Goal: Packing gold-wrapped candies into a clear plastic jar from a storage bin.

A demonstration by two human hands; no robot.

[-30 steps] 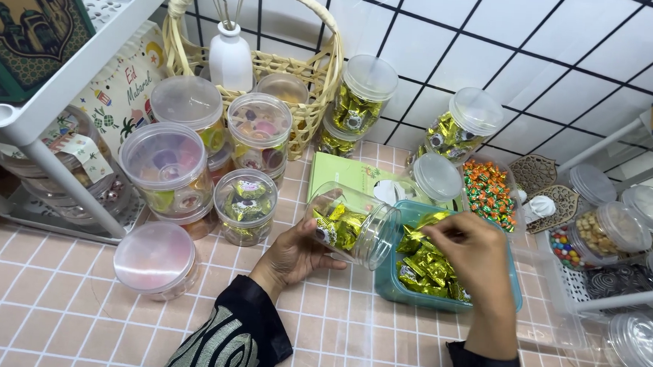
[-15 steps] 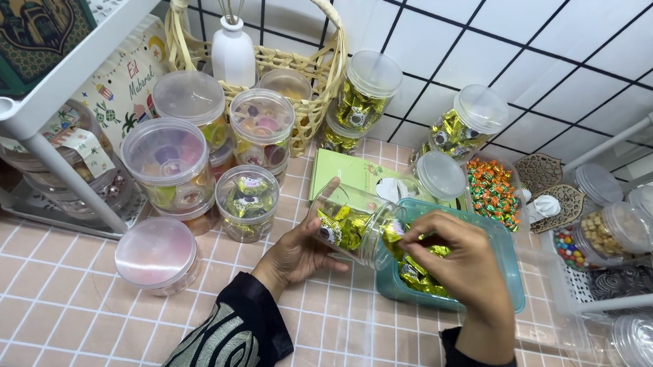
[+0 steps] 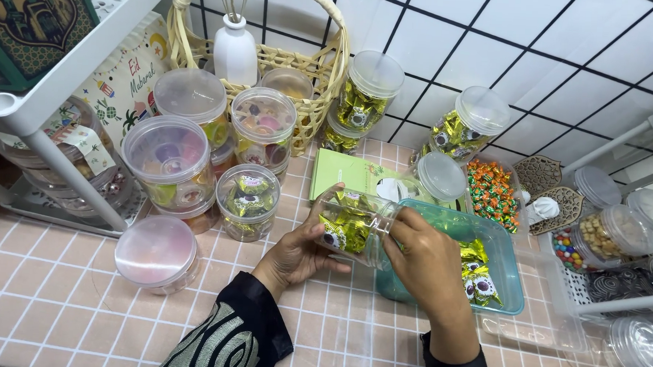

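Now, left hand: our left hand (image 3: 298, 253) holds the clear round plastic jar (image 3: 353, 223) tipped on its side, fingers clamped around its lower wall.
Right hand: our right hand (image 3: 428, 267) sits at the jar's open mouth, fingers bunched together there; we cannot tell whether they pinch a sweet.
Jar: it is partly filled with gold-wrapped sweets and hangs over the near left edge of the teal rectangular plastic tray (image 3: 507, 264).
Tray: it rests on the pink tiled table (image 3: 59, 303) and holds more gold-wrapped candies (image 3: 478, 277) just right of our right hand.
Behind the tray: a loose clear round lid (image 3: 441, 176) and a green flat card box (image 3: 353, 176) lie just beyond its far edge.
Left of the tray: a small lidded clear jar of wrapped sweets (image 3: 247, 200) stands near our left hand, with taller stacked clear tubs (image 3: 170, 160) past it and an empty clear tub with a pinkish lid (image 3: 157, 253) nearer us.
Far behind the tray: a woven wicker basket (image 3: 321, 79) holds a white ceramic bottle (image 3: 235, 51), and two lidded jars of gold sweets (image 3: 368, 96) stand against the white tiled wall.
Right of the tray: a clear tub of orange and green sweets (image 3: 493, 192) stands just beyond its far right corner.
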